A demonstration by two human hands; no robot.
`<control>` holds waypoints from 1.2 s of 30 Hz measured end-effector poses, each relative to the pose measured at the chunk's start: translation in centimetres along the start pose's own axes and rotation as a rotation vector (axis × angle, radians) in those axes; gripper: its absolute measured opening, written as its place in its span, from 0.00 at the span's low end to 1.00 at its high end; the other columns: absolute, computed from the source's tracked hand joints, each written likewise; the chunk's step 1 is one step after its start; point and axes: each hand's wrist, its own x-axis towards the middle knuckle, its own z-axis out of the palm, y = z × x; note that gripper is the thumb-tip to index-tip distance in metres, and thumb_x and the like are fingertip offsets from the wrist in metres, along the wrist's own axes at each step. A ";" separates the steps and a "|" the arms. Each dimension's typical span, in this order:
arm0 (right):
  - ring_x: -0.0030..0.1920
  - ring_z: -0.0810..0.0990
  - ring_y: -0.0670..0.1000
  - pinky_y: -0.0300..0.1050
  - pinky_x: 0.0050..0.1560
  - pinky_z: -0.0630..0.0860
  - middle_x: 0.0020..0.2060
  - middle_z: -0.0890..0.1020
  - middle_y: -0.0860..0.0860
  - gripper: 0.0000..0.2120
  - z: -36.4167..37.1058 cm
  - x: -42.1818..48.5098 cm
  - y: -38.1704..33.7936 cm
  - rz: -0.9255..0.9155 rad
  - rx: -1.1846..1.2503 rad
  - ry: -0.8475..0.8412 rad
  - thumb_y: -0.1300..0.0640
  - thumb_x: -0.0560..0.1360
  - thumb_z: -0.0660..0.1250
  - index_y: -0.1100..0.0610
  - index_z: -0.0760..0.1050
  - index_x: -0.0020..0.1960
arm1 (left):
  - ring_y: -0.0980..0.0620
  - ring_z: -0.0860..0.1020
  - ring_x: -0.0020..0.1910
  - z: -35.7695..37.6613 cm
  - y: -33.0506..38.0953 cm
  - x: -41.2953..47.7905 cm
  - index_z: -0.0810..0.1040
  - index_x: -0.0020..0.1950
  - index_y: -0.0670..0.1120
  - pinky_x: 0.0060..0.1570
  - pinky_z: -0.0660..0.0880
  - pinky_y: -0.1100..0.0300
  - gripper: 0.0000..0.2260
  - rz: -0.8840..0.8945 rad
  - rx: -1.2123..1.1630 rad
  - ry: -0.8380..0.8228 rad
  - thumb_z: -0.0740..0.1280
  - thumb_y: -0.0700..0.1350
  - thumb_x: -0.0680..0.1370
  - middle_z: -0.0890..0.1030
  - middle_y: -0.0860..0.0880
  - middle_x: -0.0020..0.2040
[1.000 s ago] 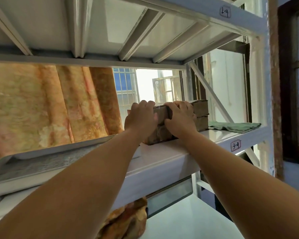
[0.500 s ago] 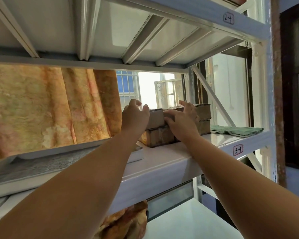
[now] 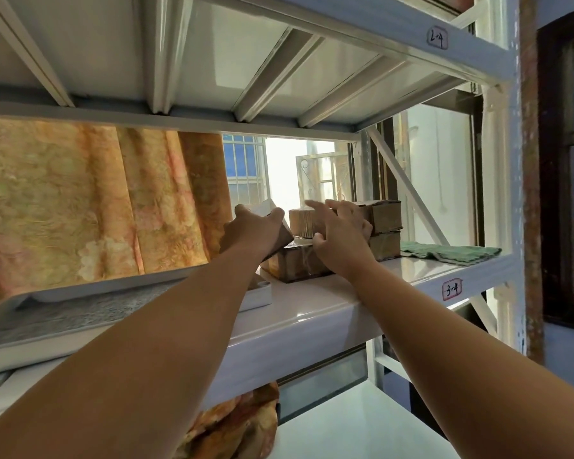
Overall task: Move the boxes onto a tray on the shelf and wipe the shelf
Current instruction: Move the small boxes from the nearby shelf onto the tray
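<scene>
While the left hand (image 3: 256,231) grips a tilted brown cardboard box (image 3: 285,234), the right hand (image 3: 340,240) is spread open against the stack of brown boxes (image 3: 385,213) right beside it.

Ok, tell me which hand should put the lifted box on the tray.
Left. The left hand grips the tilted box right beside the tray; the right hand is spread open at the stacked boxes, farther from the tray, holding nothing.

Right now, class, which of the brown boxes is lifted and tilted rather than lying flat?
The box gripped by the left hand, at the left end of the group, nearest the tray. The other boxes lie flat, stacked on the shelf.
</scene>
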 end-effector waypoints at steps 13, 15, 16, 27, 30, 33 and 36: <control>0.75 0.52 0.62 0.59 0.72 0.58 0.76 0.50 0.60 0.28 0.3 0.9 1.4 0.294 0.113 0.051 0.54 0.73 0.66 0.47 0.61 0.71 | 0.40 0.64 0.67 -0.5 0.2 -0.4 0.64 0.69 0.53 0.63 0.70 0.44 0.27 0.039 -0.004 -0.094 0.58 0.61 0.72 0.61 0.47 0.70; 0.75 0.54 0.62 0.58 0.71 0.61 0.75 0.52 0.60 0.28 0.4 0.9 1.5 0.293 0.133 0.066 0.54 0.72 0.67 0.47 0.62 0.70 | 0.40 0.66 0.65 -0.7 0.3 -0.4 0.66 0.67 0.54 0.61 0.71 0.43 0.28 0.005 -0.068 -0.139 0.58 0.60 0.69 0.64 0.46 0.67; 0.74 0.56 0.62 0.58 0.71 0.63 0.75 0.52 0.60 0.28 0.4 1.0 1.6 0.290 0.145 0.076 0.53 0.72 0.67 0.46 0.62 0.69 | 0.41 0.68 0.64 -0.8 0.3 -0.3 0.66 0.66 0.54 0.60 0.72 0.44 0.29 -0.012 -0.109 -0.153 0.58 0.59 0.66 0.66 0.46 0.66; 0.73 0.59 0.60 0.56 0.69 0.65 0.72 0.61 0.60 0.21 0.3 1.2 1.9 0.275 0.195 0.185 0.47 0.72 0.70 0.49 0.68 0.62 | 0.43 0.74 0.58 -1.4 -0.4 0.5 0.53 0.75 0.50 0.49 0.78 0.51 0.44 -0.109 -0.354 -0.228 0.68 0.62 0.65 0.69 0.42 0.64; 0.71 0.62 0.59 0.54 0.67 0.68 0.70 0.62 0.59 0.21 0.2 1.2 1.9 0.269 0.224 0.206 0.49 0.71 0.71 0.50 0.68 0.60 | 0.41 0.74 0.60 -1.3 -0.7 0.4 0.52 0.74 0.51 0.56 0.77 0.47 0.45 -0.082 -0.239 -0.167 0.68 0.65 0.64 0.69 0.42 0.66; 0.67 0.67 0.58 0.50 0.63 0.71 0.68 0.63 0.58 0.22 0.1 1.1 1.8 0.256 0.243 0.232 0.51 0.70 0.72 0.52 0.67 0.58 | 0.42 0.76 0.57 -1.2 -0.8 0.3 0.53 0.74 0.51 0.52 0.78 0.49 0.40 -0.060 -0.264 -0.108 0.65 0.63 0.67 0.72 0.43 0.62; 0.64 0.69 0.58 0.47 0.60 0.72 0.66 0.63 0.58 0.24 0.0 1.0 1.6 0.247 0.248 0.259 0.51 0.69 0.73 0.52 0.66 0.59 | 0.41 0.74 0.60 -1.2 -0.6 0.4 0.55 0.73 0.52 0.49 0.77 0.51 0.38 -0.069 -0.284 -0.012 0.64 0.64 0.69 0.71 0.43 0.64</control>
